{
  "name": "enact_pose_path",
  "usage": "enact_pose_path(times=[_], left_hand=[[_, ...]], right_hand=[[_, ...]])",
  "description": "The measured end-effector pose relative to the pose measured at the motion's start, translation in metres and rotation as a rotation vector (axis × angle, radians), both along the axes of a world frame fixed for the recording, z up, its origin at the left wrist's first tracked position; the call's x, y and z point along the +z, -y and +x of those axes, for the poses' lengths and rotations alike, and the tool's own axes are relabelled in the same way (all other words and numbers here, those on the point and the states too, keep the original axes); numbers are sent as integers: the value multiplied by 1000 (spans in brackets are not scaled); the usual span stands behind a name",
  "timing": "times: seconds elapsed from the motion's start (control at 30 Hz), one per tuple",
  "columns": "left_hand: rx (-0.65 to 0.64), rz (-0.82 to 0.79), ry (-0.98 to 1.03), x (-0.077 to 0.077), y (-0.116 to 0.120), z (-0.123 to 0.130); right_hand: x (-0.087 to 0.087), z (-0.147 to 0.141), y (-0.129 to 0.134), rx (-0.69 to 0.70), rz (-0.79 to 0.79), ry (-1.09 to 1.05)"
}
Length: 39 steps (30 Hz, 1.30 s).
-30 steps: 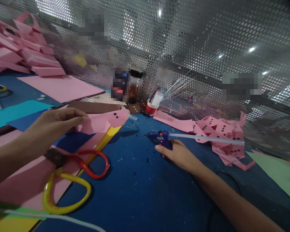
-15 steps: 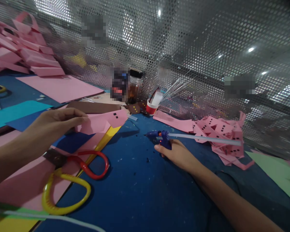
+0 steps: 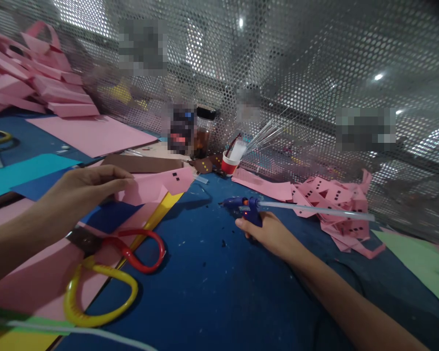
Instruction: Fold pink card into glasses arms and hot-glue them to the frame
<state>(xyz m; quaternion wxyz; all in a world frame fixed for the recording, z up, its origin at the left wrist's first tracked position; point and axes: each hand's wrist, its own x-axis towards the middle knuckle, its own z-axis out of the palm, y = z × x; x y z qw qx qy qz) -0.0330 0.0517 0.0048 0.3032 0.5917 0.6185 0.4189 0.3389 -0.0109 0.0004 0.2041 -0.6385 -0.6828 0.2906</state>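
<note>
My left hand (image 3: pixel 98 187) is closed, pinching a pink paper strip (image 3: pixel 153 184) between thumb and fingers. Small black squares mark the strip's far end. My right hand (image 3: pixel 270 231) wraps round the handle of a blue hot glue gun (image 3: pixel 243 207) with a small red light lit. A long clear glue stick (image 3: pixel 314 209) sticks out of its back, and its nozzle points left toward the strip, apart from it. Below my left hand lie scissors (image 3: pixel 126 280) with one red and one yellow handle, on pink sheets.
Folded pink strips with black squares (image 3: pixel 336 195) lie at the right, beside a green sheet (image 3: pixel 420 258). Behind stand a red and white cup (image 3: pixel 229 163) with thin sticks and a dark-lidded jar (image 3: pixel 204 131). More pink strips (image 3: pixel 40 73) pile up at the far left. A perforated metal screen (image 3: pixel 300 58) rises behind.
Both hands stay nearly still and keep their holds. The glue gun has shifted very slightly to the right.
</note>
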Motion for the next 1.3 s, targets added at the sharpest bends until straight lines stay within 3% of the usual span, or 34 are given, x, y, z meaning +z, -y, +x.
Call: enact_pose_path(times=[0.13, 0.4, 0.63, 0.87, 1.3], left_hand=[[-2, -16, -10, 4, 3, 4], [-111, 22, -17, -18, -4, -6], [-238, 32, -11, -18, 3, 2], [-284, 23, 19, -18, 6, 6], [-300, 15, 48, -17, 8, 8]], right_hand=[[5, -4, 5, 3, 28, -32], [11, -21, 23, 9, 69, -150], [11, -34, 38, -41, 33, -140], [6, -36, 40, -56, 45, -100], [16, -46, 43, -24, 162, -99]])
